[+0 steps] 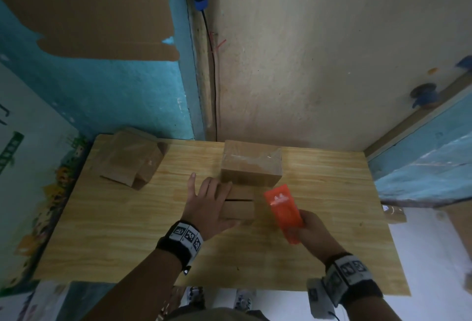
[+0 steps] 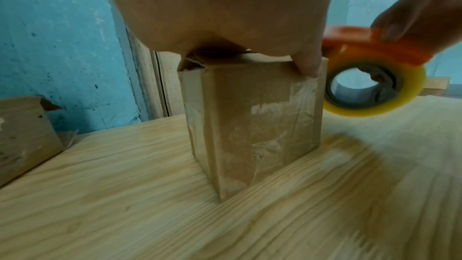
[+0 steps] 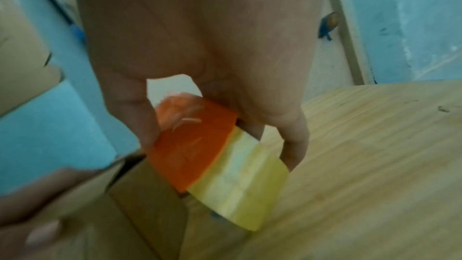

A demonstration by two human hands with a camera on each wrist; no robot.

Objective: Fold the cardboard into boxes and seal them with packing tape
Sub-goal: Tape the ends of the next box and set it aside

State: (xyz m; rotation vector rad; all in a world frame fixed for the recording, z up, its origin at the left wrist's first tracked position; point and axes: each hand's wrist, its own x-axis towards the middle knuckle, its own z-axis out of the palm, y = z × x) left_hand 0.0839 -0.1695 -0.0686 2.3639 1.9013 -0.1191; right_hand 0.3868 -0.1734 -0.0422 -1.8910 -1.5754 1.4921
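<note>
Your left hand (image 1: pixel 204 203) lies flat with fingers straight on top of the small cardboard box (image 1: pixel 238 209) at the centre of the frame, pressing its top flaps down; the left wrist view shows a fingertip (image 2: pixel 308 66) hooked just over the box's upper edge. Your right hand (image 1: pixel 310 228) is wrapped around the orange tape dispenser (image 1: pixel 283 212), lower right of centre, with the yellowish tape roll (image 2: pixel 362 86) hanging just beside the box's right wall.

The box looks light and hollow, so expect it to slide on the smooth wooden bench (image 1: pixel 127 231) if you drag tape across it without weight on top. Its walls are thin cardboard: stiff along the creases, soft in the middle of a panel. Keep your press near the flap seam and edges, not the panel centre. Old clear tape already on its sides will be slick, so hold on bare cardboard.

Directly behind, touching or nearly touching the small box, stands a larger taped box (image 1: pixel 251 165); it leaves little room to carry the dispenser over the far edge. At the upper left of the bench lies an unfinished carton (image 1: pixel 130 162) with open flaps, well apart from your work. A small cardboard scrap (image 1: pixel 394 214) sits off the bench's right edge. Nothing lies between the dispenser and the seam.
</note>
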